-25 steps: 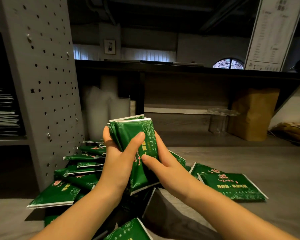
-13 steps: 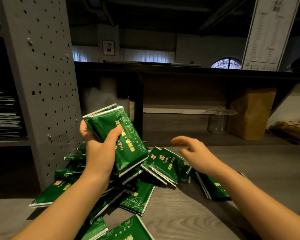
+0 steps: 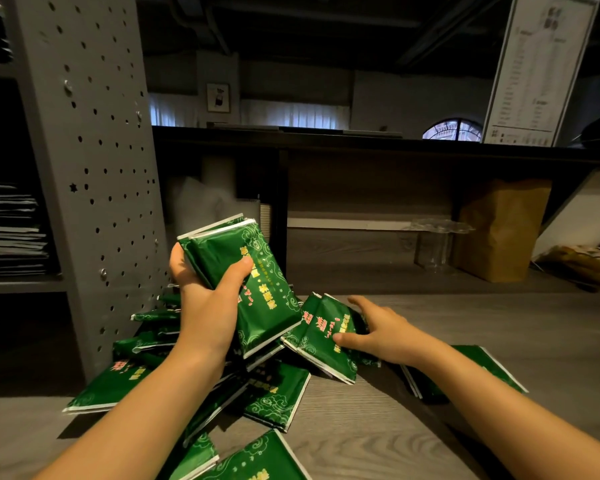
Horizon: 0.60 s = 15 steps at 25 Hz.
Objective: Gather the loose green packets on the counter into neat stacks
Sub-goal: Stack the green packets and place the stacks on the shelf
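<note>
Grey pegboard panel [image 3: 94, 168] beside packets [image 3: 274, 396], brown bag [image 3: 499, 230]

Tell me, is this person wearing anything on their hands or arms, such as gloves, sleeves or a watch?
No. The left hand and right hand are bare, with no gloves, rings or watch visible. The forearms are bare too; no sleeve shows in view.
</note>
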Available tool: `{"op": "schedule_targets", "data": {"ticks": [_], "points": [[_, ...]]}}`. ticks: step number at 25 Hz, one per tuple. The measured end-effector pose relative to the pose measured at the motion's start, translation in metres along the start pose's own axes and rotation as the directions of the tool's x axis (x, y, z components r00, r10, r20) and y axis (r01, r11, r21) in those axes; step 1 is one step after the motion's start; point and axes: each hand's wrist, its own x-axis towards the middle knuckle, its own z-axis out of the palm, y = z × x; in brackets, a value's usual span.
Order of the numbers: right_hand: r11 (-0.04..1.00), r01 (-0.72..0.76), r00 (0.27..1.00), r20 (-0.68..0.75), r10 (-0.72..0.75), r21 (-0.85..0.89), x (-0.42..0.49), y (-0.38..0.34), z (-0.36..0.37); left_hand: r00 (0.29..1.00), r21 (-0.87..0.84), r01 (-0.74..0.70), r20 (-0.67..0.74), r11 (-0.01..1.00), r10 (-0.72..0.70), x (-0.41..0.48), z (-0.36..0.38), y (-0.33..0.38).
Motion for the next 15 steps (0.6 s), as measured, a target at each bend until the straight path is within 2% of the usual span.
{"op": "schedule_targets", "data": {"ticks": [2, 4, 7, 10, 11, 15], "points": [[0.986, 0.06, 0.992, -0.118, -0.042, 0.154, -0.004, -0.004, -0.003, 1.0, 0.006, 0.01, 0.004, 1.0, -0.01, 0.0, 0.0, 0.0], [0.925, 0.143, 0.959, -0.279, -0.042, 0.353, -0.006, -0.008, -0.008, 1.0, 0.009, 0.015, 0.015, 1.0, -0.015, -0.001, 0.0, 0.001], [0.654, 0.274, 0.918, -0.394, 0.041, 0.706, -0.013, -0.019, -0.019, 0.999, 0.017, 0.022, 0.04, 1.0, -0.022, -0.003, 0.002, 0.003], [0.356, 0.336, 0.922, -0.382, 0.066, 0.872, -0.023, -0.031, -0.03, 0.997, 0.037, 0.025, 0.077, 0.999, -0.028, -0.007, 0.004, 0.004], [0.306, 0.348, 0.926, -0.376, 0.037, 0.886, -0.027, -0.036, -0.032, 0.995, 0.05, 0.026, 0.092, 0.998, -0.03, -0.008, 0.005, 0.004], [0.315, 0.398, 0.914, -0.4, -0.062, 0.862, -0.035, -0.054, -0.026, 0.987, 0.086, 0.052, 0.149, 0.995, -0.064, -0.014, 0.01, 0.002]]}}
